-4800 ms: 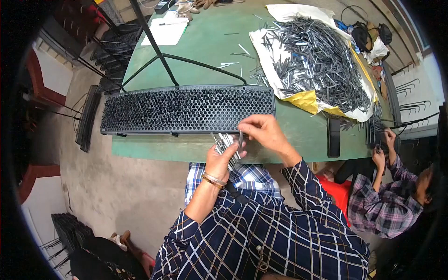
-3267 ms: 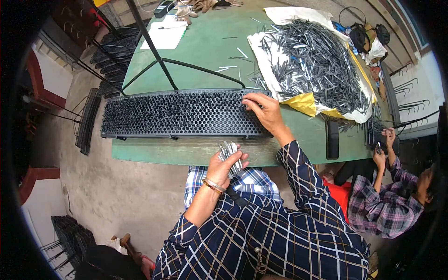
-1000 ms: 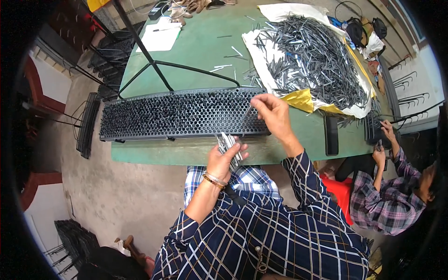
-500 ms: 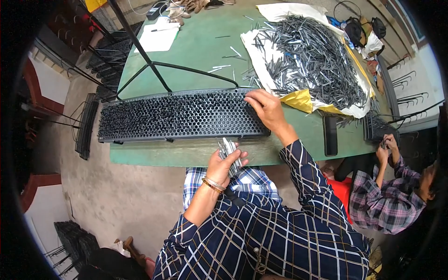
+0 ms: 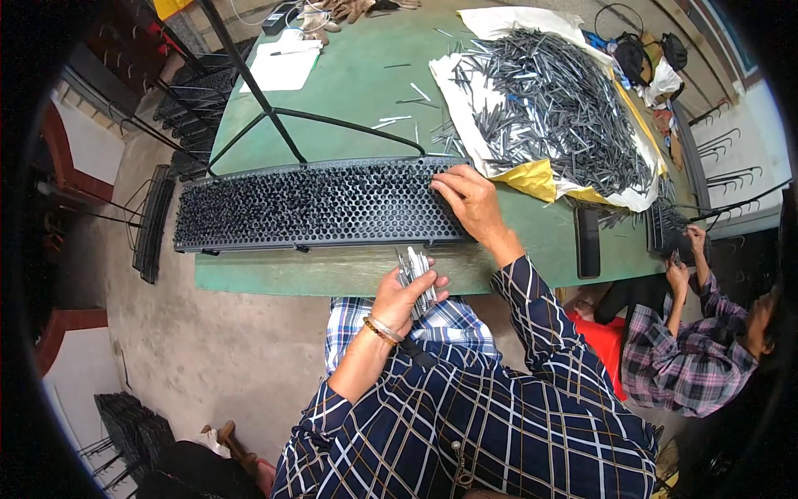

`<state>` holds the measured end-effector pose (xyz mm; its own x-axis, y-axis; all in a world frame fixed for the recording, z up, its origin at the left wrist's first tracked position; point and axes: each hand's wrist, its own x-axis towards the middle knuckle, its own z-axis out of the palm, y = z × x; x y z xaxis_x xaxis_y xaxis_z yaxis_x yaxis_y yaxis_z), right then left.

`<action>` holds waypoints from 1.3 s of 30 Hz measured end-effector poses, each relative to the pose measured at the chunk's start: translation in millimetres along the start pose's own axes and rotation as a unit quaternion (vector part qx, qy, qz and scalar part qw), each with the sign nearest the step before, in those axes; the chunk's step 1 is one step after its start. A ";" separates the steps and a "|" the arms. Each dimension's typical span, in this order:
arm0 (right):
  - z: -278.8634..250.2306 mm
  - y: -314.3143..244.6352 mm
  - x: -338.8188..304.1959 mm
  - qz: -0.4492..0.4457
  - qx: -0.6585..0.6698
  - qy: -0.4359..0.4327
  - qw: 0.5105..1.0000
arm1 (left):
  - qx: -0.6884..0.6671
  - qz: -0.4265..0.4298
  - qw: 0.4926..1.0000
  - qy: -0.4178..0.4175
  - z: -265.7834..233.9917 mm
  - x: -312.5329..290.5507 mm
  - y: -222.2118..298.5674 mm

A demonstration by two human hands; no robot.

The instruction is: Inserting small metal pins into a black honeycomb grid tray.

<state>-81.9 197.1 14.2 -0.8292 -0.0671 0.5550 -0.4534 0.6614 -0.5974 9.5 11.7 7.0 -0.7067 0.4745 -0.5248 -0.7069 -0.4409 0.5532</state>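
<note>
My left hand (image 5: pixel 405 294) is closed round a bundle of thin silvery metal pieces (image 5: pixel 418 270), just off the near table edge. A long black rack (image 5: pixel 391 212) full of round holes lies along that edge, with a black rod frame (image 5: pixel 287 137) rising behind it. Dark pieces stand thickly in its left and middle holes; the holes toward the right and near side show more bare. Over the rack's right end, my right hand (image 5: pixel 474 204) pinches with thumb and forefinger close to the holes. Whatever sits between those fingertips is too small to make out.
A large heap of thin metal pieces (image 5: pixel 557 108) lies on a white and yellow sack at the back right. A black phone (image 5: pixel 588 241) rests right of the rack. Paper (image 5: pixel 283 65) lies at the far left. Another person (image 5: pixel 690 341) works at the right.
My right hand has shifted slightly left and nearer along the rack. My left hand, still holding the bundle, has drifted a little right. The other person's hands have moved toward their rack.
</note>
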 end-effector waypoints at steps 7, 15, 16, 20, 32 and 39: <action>4.6 -2.8 -1.3 0.036 -0.024 0.033 0.999 | 0.004 -0.008 1.000 -0.017 -0.5 0.5 -2.1; -12.7 -38.5 -14.8 0.167 0.151 -0.210 0.951 | 0.000 0.033 0.999 0.016 -0.3 -1.6 7.7; -13.1 -46.0 -17.8 0.186 0.178 -0.239 0.936 | 0.000 0.032 0.999 0.016 0.7 -1.8 8.3; -15.4 -48.7 -30.4 0.244 0.242 -0.257 0.903 | 0.014 0.058 0.998 0.014 4.5 0.1 6.0; -29.4 -28.2 -8.2 0.304 0.299 0.013 0.905 | -0.010 0.048 0.998 0.045 2.2 5.1 1.6; -7.7 2.6 2.4 0.221 0.215 0.082 0.948 | -0.025 -0.018 0.999 0.012 4.1 5.5 -1.3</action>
<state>-82.6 204.4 18.4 -0.9234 0.2855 0.2566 -0.1941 0.2293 -0.9538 6.6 18.0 6.1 -0.6810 0.4728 -0.5592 -0.7320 -0.4612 0.5016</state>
